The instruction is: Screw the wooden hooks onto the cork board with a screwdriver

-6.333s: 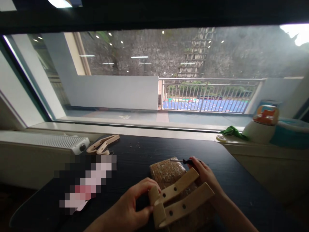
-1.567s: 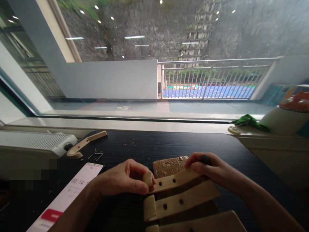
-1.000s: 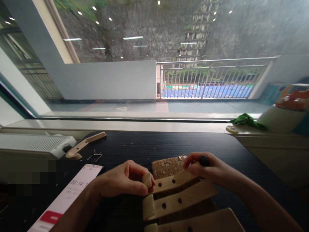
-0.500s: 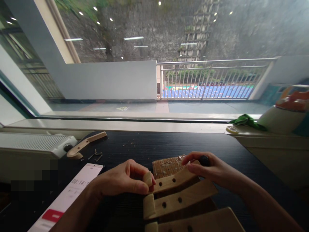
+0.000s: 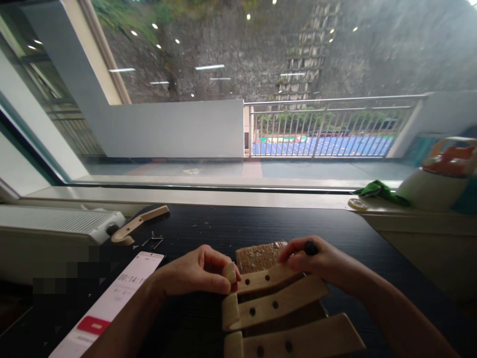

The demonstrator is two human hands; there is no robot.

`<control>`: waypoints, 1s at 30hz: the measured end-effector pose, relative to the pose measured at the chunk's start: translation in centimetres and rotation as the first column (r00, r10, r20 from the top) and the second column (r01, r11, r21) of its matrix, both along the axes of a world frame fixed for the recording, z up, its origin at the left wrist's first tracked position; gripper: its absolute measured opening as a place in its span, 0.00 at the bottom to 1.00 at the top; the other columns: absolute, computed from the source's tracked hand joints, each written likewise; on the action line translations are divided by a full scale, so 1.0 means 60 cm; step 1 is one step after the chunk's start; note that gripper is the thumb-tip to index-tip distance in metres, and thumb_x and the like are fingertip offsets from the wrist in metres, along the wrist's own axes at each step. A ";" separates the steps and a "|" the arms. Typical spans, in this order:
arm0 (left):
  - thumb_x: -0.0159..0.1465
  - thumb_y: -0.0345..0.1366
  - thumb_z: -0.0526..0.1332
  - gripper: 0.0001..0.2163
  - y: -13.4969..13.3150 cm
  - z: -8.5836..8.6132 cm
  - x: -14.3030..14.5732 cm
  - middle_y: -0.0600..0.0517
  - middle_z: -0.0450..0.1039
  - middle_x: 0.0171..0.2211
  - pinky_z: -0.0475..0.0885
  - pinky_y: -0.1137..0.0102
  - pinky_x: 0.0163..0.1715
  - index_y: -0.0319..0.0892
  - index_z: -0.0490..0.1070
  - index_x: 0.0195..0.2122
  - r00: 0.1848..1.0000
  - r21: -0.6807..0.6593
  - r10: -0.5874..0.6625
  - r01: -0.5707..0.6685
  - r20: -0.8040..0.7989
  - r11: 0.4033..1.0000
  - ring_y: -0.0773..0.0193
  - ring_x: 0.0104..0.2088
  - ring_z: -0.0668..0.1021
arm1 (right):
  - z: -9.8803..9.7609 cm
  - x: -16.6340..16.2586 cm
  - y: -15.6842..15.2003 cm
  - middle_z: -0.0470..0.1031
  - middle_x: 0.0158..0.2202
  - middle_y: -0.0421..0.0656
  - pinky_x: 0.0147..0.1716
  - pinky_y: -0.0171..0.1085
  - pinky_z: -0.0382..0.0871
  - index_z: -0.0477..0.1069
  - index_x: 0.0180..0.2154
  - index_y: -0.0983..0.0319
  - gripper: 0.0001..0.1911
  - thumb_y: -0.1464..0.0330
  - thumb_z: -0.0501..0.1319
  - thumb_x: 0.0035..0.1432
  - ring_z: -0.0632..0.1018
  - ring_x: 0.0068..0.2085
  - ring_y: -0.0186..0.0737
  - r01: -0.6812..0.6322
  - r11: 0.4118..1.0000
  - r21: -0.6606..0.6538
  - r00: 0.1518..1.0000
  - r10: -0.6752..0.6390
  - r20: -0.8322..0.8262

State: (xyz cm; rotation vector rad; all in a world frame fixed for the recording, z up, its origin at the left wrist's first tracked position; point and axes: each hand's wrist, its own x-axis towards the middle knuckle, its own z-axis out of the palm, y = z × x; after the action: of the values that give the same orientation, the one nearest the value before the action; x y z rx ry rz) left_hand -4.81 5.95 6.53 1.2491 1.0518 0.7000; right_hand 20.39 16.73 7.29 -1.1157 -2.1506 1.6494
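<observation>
Three light wooden hook pieces lie side by side on a brown particle board [image 5: 261,253] on the black table. My left hand [image 5: 194,273] pinches the curled end of the farthest hook piece [image 5: 261,281]. My right hand [image 5: 320,261] is closed round a black-handled screwdriver [image 5: 310,247] and rests on that piece's other end. The middle hook piece [image 5: 276,306] and the nearest hook piece [image 5: 298,340] each show two screw holes.
A fourth wooden hook piece [image 5: 139,223] lies at the table's far left beside small metal screws [image 5: 154,240]. A phone [image 5: 112,303] with a running timer lies at my left. A white radiator [image 5: 59,223], a green cloth [image 5: 380,191] and a white pot [image 5: 436,186] line the sill.
Over six seconds a third hook piece has joined the two on the board and one left the far pair. In the last second both hands keep their grip; the view shifts slightly.
</observation>
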 end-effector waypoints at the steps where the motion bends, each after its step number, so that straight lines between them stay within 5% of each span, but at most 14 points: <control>1: 0.50 0.37 0.68 0.12 0.000 0.000 0.000 0.51 0.75 0.31 0.66 0.73 0.38 0.36 0.76 0.35 1.000 -0.001 0.000 0.000 -0.002 1.000 0.65 0.34 0.74 | 0.001 0.000 0.000 0.61 0.20 0.36 0.22 0.31 0.51 0.74 0.31 0.66 0.11 0.69 0.58 0.43 0.59 0.23 0.29 -0.001 1.000 0.000 1.000 0.001 0.010; 7: 0.50 0.45 0.68 0.21 -0.001 0.008 -0.001 0.49 0.76 0.36 0.68 0.70 0.39 0.39 0.74 0.42 0.999 0.085 0.000 0.003 -0.037 0.996 0.61 0.36 0.75 | 0.002 -0.002 0.001 0.63 0.20 0.37 0.21 0.30 0.52 0.75 0.32 0.66 0.12 0.70 0.57 0.43 0.61 0.22 0.28 0.001 1.000 -0.007 0.999 -0.001 0.035; 10: 0.56 0.47 0.62 0.21 -0.005 0.031 -0.017 0.47 0.75 0.43 0.69 0.68 0.40 0.41 0.70 0.48 0.959 0.240 0.174 -0.119 -0.224 0.963 0.61 0.37 0.76 | 0.001 -0.003 0.004 0.65 0.21 0.38 0.21 0.30 0.53 0.75 0.32 0.65 0.13 0.70 0.57 0.43 0.63 0.22 0.29 0.000 1.000 -0.002 0.999 0.000 0.034; 15: 0.57 0.47 0.59 0.17 0.003 0.083 -0.095 0.48 0.77 0.38 0.68 0.68 0.43 0.40 0.74 0.41 0.659 0.440 0.505 -0.281 -0.558 0.853 0.57 0.41 0.76 | -0.001 -0.004 0.007 0.67 0.21 0.38 0.21 0.31 0.54 0.76 0.33 0.66 0.13 0.70 0.58 0.43 0.64 0.23 0.30 -0.007 1.000 0.005 1.000 0.007 0.023; 17: 0.57 0.47 0.56 0.17 0.010 0.093 -0.135 0.49 0.78 0.36 0.69 0.70 0.38 0.40 0.75 0.36 0.446 0.484 0.555 -0.271 -0.703 0.832 0.58 0.39 0.77 | -0.002 -0.003 0.008 0.66 0.21 0.38 0.22 0.31 0.53 0.75 0.32 0.66 0.13 0.69 0.58 0.42 0.63 0.23 0.30 -0.016 1.000 0.020 1.000 0.015 0.018; 18: 0.57 0.47 0.54 0.16 0.013 0.094 -0.155 0.50 0.78 0.34 0.69 0.71 0.35 0.40 0.75 0.34 0.309 0.474 0.541 -0.267 -0.783 0.839 0.58 0.37 0.77 | -0.002 -0.004 0.009 0.66 0.21 0.38 0.22 0.31 0.53 0.75 0.32 0.66 0.13 0.69 0.58 0.42 0.62 0.23 0.30 -0.017 0.999 0.029 1.000 0.016 0.017; 20: 0.55 0.43 0.56 0.14 0.015 0.090 -0.188 0.50 0.78 0.29 0.68 0.71 0.30 0.40 0.76 0.30 0.217 0.430 0.493 -0.281 -0.842 0.858 0.57 0.33 0.77 | -0.001 -0.004 0.009 0.65 0.20 0.37 0.22 0.31 0.53 0.75 0.31 0.66 0.13 0.69 0.59 0.41 0.61 0.23 0.30 -0.017 0.999 0.042 1.000 0.016 0.022; 26: 0.49 0.33 0.63 0.04 0.003 0.060 -0.232 0.50 0.75 0.22 0.66 0.72 0.24 0.38 0.75 0.22 0.042 0.255 0.287 -0.350 -0.957 0.901 0.60 0.25 0.76 | 0.001 -0.004 0.004 0.65 0.20 0.38 0.23 0.32 0.53 0.75 0.31 0.66 0.12 0.68 0.59 0.41 0.61 0.24 0.31 -0.024 0.997 0.069 1.000 0.023 0.019; 30: 0.59 0.36 0.61 0.07 -0.006 0.044 -0.239 0.51 0.74 0.30 0.71 0.68 0.31 0.36 0.73 0.32 -0.026 0.127 0.127 -0.399 -0.992 0.908 0.63 0.31 0.76 | -0.001 -0.004 0.005 0.65 0.20 0.38 0.23 0.32 0.53 0.75 0.31 0.66 0.12 0.68 0.59 0.41 0.62 0.24 0.31 -0.021 0.998 0.063 0.999 0.020 0.027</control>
State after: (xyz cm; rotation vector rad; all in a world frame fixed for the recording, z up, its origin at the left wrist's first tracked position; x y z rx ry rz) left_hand -19.18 5.59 9.14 1.2861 2.6005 -0.2655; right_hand 20.15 17.02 7.26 -1.1068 -2.2210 1.5719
